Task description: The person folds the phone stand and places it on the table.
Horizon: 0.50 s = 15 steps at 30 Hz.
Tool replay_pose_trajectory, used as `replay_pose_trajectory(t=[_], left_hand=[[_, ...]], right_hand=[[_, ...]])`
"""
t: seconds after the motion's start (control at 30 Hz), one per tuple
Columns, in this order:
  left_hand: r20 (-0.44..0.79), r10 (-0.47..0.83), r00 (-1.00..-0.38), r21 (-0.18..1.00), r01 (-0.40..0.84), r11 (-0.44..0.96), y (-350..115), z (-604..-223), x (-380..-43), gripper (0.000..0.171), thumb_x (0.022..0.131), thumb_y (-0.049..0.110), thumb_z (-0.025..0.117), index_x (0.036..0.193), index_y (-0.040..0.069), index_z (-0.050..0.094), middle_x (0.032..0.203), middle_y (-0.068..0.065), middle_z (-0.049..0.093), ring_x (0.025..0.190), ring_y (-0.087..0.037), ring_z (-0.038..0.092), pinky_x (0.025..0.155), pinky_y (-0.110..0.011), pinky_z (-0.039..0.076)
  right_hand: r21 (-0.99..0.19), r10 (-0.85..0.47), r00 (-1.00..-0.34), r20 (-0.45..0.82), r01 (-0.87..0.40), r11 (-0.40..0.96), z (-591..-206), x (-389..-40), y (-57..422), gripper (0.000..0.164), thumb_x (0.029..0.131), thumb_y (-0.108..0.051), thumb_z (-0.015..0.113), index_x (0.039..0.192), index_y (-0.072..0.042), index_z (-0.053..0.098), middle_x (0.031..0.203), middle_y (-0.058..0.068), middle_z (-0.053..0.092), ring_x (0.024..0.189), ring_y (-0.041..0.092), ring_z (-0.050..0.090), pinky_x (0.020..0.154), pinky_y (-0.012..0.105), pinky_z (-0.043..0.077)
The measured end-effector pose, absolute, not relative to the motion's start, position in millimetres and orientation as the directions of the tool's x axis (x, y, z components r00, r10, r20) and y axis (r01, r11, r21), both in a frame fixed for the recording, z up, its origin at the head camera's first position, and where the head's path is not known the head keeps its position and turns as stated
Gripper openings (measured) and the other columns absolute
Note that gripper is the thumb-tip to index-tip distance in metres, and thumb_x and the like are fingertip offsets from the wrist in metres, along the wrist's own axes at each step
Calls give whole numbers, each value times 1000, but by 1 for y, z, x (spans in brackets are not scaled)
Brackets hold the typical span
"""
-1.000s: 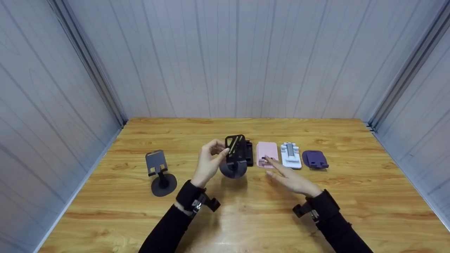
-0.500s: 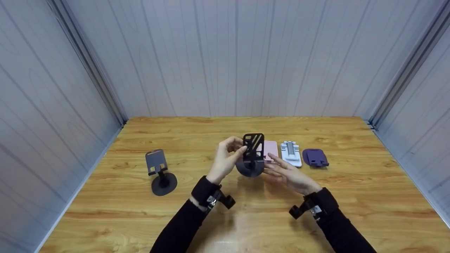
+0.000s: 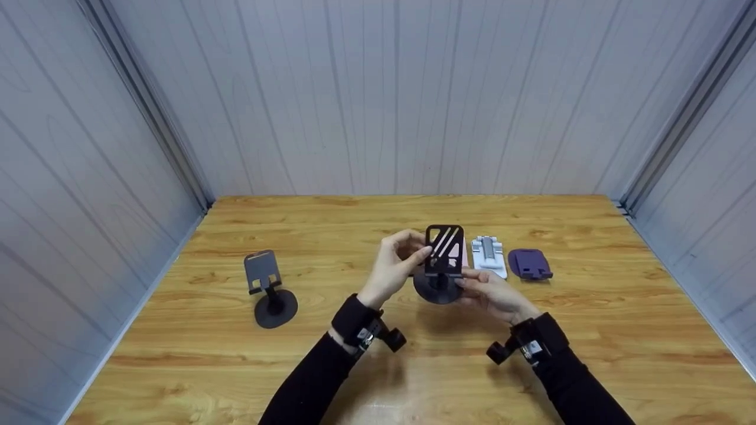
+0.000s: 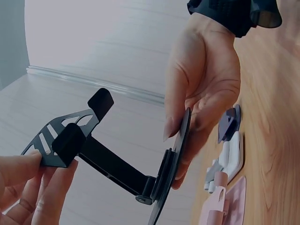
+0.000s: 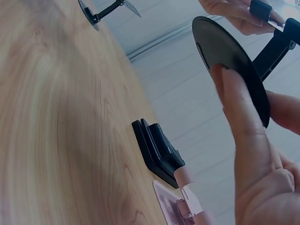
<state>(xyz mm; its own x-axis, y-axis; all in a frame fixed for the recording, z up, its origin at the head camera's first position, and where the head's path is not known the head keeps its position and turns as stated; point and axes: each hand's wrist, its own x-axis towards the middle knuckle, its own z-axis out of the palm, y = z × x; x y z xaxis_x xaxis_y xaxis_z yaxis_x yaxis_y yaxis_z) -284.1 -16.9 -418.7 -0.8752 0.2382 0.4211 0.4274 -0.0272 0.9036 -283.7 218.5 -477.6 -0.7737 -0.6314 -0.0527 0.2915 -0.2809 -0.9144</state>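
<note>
Above the wooden table (image 3: 437, 372), a black stand (image 4: 113, 164) hangs raised between two hands: the left hand (image 3: 393, 265) pinches the edge of its slotted plate (image 3: 444, 268), while the right hand (image 3: 495, 295) pinches the round base (image 3: 431, 293) between thumb and fingers. Compared with one second ago, the stand has shifted toward 3 o'clock and gained the right hand's hold, presumably steadying it. A grey stand (image 3: 261, 270) occupies 9 o'clock; a white stand (image 3: 488, 258) and purple stand (image 3: 530, 263), 3 o'clock. No brand, label or writing is legible.
</note>
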Motion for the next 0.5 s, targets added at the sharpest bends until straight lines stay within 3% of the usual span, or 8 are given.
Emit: replay_pose_trajectory(t=[0.37,0.5], left_hand=[[427,235,-873,896,444,19,-16,-420,-290,12,91,0,67,99,-9,67,86,-26,69,66,-10,59,59,-18,53],[404,245,-881,902,428,55,-18,-418,-291,12,90,-3,66,99,-12,66,88,-28,69,68,-17,63,63,-30,59]], right_hand=[[-903,-624,-780,-49,301,-306,-478,-285,216,32,101,2,45,115,-14,69,113,4,73,99,15,72,91,26,57],[-904,-614,-788,-50,297,-308,-479,-286,215,32,101,2,46,116,-14,69,115,4,72,100,16,71,91,27,57]])
